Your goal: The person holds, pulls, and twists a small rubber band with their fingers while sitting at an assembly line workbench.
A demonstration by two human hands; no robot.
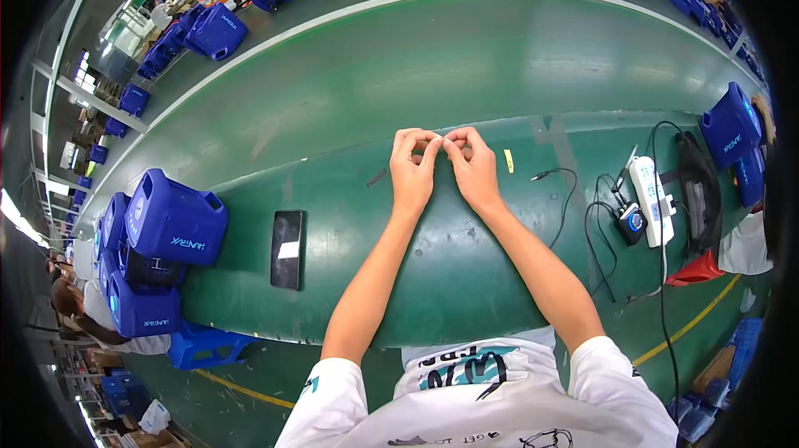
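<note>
Over the middle of the green table [349, 298], my left hand [414, 167] and my right hand [472, 167] meet at their fingertips. Thumb and fingers of each are pinched together, and anything between them is too small or hidden to make out. Just right of my right hand lies a small yellow strip [509, 161]. A short dark strip [376, 178] rests a little left of my left hand. Farther right, a black cable [573, 190] ends in a small plug pointing toward my hands.
A black phone [288, 250] lies at the left. Blue box-shaped devices [177, 217] are stacked at the left edge, with another blue device [732, 125] far right. A white power strip [652, 201], a black adapter [632, 223] and tangled cords occupy the right side.
</note>
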